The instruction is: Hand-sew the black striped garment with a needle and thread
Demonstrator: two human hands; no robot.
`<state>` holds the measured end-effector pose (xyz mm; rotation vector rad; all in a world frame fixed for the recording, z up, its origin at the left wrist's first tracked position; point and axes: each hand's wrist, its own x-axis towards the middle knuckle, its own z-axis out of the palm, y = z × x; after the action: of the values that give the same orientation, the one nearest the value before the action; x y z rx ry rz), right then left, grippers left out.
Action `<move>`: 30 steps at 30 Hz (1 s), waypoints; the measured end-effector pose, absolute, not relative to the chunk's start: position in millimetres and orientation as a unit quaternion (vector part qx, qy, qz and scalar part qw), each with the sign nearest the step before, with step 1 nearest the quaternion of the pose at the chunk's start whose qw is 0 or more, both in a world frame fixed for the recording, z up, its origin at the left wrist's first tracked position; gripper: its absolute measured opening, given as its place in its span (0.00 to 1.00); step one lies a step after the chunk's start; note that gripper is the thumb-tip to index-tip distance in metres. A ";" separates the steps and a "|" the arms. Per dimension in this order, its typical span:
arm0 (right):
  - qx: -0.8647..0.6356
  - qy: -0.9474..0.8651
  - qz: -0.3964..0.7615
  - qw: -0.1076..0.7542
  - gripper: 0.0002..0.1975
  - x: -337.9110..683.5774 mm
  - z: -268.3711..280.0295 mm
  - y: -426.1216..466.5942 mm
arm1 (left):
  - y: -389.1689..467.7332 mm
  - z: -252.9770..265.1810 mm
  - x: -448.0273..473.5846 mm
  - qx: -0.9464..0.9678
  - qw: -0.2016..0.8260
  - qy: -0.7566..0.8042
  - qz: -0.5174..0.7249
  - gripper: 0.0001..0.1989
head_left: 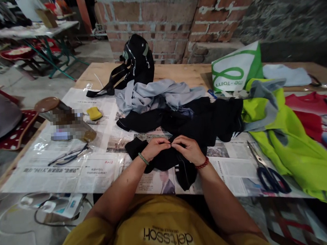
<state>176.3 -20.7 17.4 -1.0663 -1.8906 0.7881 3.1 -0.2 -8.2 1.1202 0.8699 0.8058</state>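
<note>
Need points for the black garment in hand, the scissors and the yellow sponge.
black garment point(165, 160): head view, on the cloth just below the two hands.
scissors point(273, 180): head view, on the dark blue handle loops.
yellow sponge point(94, 113): head view, on its top face.

The left hand point(155, 147) and the right hand point(189, 149) meet fingertip to fingertip, pinching a fold of the black garment point(180, 130) that lies on newspaper point(97, 170) spread over the table point(182, 72). Blue-handled scissors point(269, 175) rest to the right, near a neon yellow vest point(293, 148). A black bag point(138, 61) stands behind, and a grey cloth point(156, 95) lies crumpled against it.
</note>
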 end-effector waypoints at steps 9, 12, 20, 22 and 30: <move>-0.431 -0.749 0.212 0.457 0.05 170.6 18.9 -40.8 | -5.5 -2.3 2.7 0.441 0.722 0.373 0.380 0.11; -0.447 -0.730 0.165 0.491 0.06 166.0 16.7 -51.0 | -6.8 0.0 4.0 0.464 0.711 0.372 0.375 0.09; -0.484 -0.704 0.180 0.488 0.04 152.9 23.4 -51.0 | -6.9 0.4 1.3 0.468 0.708 0.363 0.384 0.07; -0.482 -0.701 0.197 0.486 0.03 153.0 22.7 -47.6 | -6.9 -1.7 1.2 0.468 0.711 0.361 0.380 0.07; -0.483 -0.645 0.222 0.549 0.03 146.4 18.1 -52.2 | -6.9 -1.8 2.7 0.481 0.693 0.364 0.394 0.06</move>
<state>146.4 -52.2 18.1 -1.1429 -1.5277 0.5268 2.7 -6.9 -1.8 1.0742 0.8127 0.8807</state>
